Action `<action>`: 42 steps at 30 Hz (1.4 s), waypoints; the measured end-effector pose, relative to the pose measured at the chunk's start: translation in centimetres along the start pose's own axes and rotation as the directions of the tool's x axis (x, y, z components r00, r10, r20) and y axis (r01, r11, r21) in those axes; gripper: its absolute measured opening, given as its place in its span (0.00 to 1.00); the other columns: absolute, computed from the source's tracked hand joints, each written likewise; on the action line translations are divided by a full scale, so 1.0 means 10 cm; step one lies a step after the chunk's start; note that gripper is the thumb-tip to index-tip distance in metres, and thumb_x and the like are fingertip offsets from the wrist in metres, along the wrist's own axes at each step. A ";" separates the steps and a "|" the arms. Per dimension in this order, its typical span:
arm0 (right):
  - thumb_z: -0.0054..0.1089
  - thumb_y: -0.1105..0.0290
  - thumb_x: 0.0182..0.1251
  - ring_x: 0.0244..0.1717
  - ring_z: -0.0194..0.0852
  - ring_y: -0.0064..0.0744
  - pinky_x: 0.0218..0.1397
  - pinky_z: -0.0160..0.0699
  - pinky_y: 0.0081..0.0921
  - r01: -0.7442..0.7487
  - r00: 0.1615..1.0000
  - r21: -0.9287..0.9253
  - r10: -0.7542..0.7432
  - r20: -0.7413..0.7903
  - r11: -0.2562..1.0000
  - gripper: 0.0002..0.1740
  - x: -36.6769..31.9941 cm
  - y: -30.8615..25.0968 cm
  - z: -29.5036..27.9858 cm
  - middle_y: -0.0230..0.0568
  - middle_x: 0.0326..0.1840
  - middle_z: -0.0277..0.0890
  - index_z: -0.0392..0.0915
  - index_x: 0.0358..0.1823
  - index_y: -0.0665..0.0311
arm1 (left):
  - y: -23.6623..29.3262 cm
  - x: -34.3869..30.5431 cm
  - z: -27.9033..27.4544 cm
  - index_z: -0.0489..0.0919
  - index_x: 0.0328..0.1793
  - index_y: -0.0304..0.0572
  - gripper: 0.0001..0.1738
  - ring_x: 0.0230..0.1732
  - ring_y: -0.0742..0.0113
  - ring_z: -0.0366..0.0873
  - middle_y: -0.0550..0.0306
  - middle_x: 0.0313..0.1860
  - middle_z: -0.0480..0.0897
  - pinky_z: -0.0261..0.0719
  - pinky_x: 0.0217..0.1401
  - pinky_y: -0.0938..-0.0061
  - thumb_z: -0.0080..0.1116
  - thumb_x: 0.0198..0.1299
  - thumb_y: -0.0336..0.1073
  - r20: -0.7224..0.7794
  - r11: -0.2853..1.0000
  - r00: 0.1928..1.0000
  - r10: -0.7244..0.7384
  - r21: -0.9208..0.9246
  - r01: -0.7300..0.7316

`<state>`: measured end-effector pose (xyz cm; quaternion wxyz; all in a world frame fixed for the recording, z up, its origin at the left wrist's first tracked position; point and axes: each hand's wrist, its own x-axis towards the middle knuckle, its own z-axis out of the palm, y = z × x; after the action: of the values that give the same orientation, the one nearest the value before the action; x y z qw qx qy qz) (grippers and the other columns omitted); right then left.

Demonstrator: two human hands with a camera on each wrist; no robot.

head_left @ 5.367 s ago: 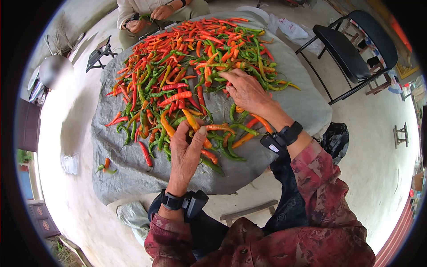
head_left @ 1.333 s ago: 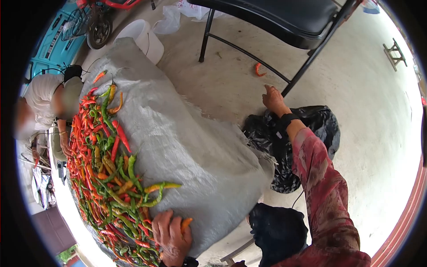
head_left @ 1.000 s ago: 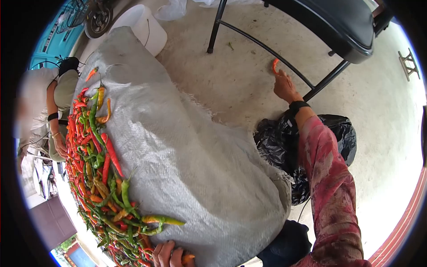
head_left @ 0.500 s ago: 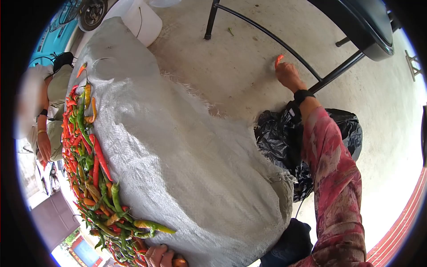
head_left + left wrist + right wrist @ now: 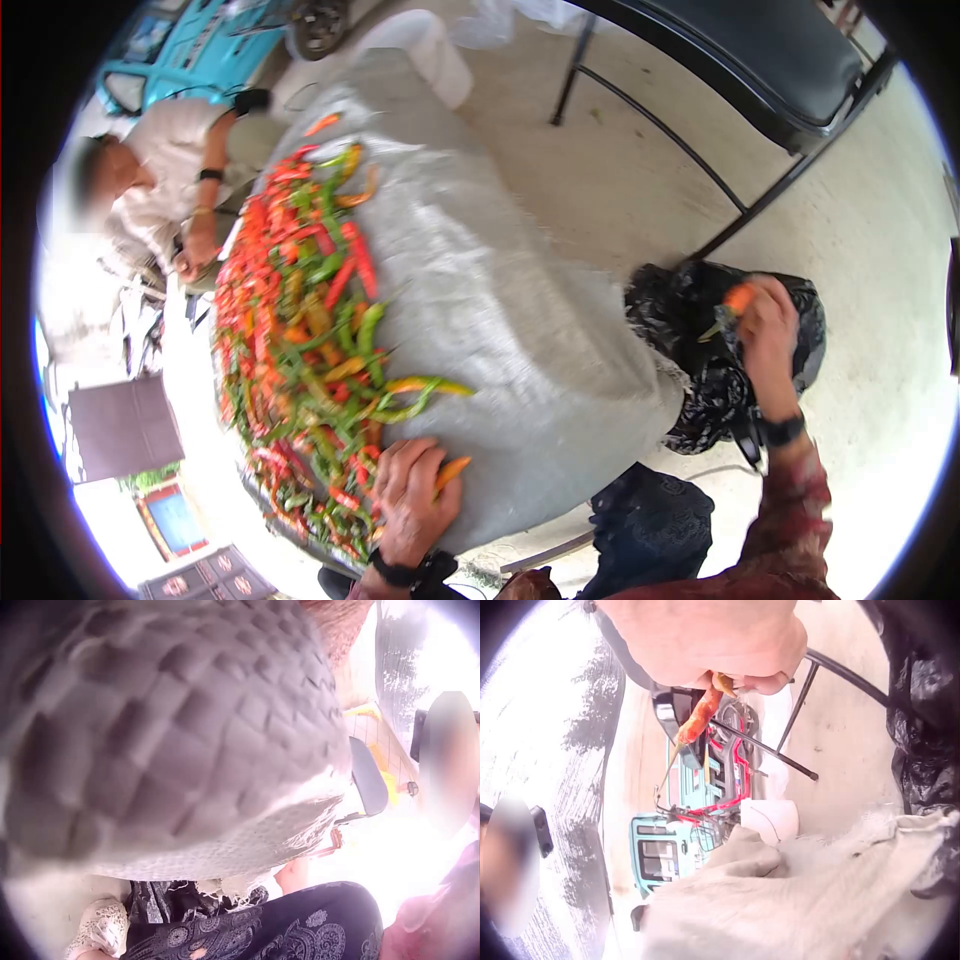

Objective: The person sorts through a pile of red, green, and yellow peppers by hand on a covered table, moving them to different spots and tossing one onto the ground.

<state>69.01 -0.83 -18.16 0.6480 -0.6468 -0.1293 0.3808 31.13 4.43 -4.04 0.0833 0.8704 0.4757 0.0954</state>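
Observation:
Beside the pile of red, green and orange peppers (image 5: pixel 320 330), my left hand (image 5: pixel 415 500) rests at the near edge of the grey woven sheet (image 5: pixel 500 400). An orange pepper (image 5: pixel 453 472) pokes out between its thumb and curled fingers. Off the sheet's right side, my right hand (image 5: pixel 770 335) grips a red-orange pepper (image 5: pixel 740 298) over the black plastic bag (image 5: pixel 690 310). The right wrist view shows that pepper (image 5: pixel 697 720) hanging from the fingers of the right hand (image 5: pixel 712 637), stem outward. In the left wrist view, woven sheet (image 5: pixel 172 742) fills much of the picture.
A black chair (image 5: pixel 770 60) stands on the floor at the upper right. Behind the sheet's far end are a white bucket (image 5: pixel 440 65) and a teal vehicle (image 5: pixel 200 50). Another person (image 5: pixel 175 150) sits at the left, beside the pile.
My right hand has lifted the red-orange pepper off the floor by the chair and come back toward me, above the bag. The left hand keeps its place at the pile; the head view has shifted.

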 end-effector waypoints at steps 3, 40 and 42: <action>0.48 0.74 0.65 0.23 0.56 0.07 0.20 0.55 0.05 0.109 0.993 -0.010 -0.109 -0.052 0.994 0.11 -0.52 -0.03 -0.55 0.26 0.36 0.65 0.71 0.47 0.68 | -0.05 -0.03 0.01 0.78 0.37 0.37 0.15 0.43 0.51 0.77 0.51 0.41 0.78 0.76 0.47 0.63 0.63 0.38 0.25 -0.067 0.998 0.997 0.047 -0.046 -0.051; 0.56 0.67 0.65 0.31 0.76 0.25 0.33 0.77 0.23 0.324 0.651 -0.039 -0.193 0.734 0.945 0.16 -3.37 -0.96 3.30 0.37 0.31 0.75 0.73 0.49 0.69 | -1.94 -2.25 -1.43 0.75 0.48 0.39 0.20 0.25 0.77 0.66 0.63 0.27 0.72 0.65 0.25 0.81 0.51 0.66 0.50 0.063 -0.269 0.807 -0.587 -0.955 -0.121; 0.58 0.68 0.63 0.34 0.77 0.29 0.37 0.78 0.26 0.466 0.596 -0.232 -0.108 0.796 0.854 0.18 -3.32 -0.69 3.39 0.39 0.33 0.76 0.72 0.51 0.70 | -2.02 -2.20 -1.34 0.74 0.47 0.38 0.19 0.25 0.77 0.66 0.63 0.27 0.73 0.65 0.25 0.81 0.50 0.67 0.49 0.073 -0.294 0.800 -0.595 -0.947 -0.132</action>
<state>26.39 3.21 3.52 0.4327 -0.5189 -0.5714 0.4659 -0.19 -2.63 2.22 0.6295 0.2877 0.3897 0.6075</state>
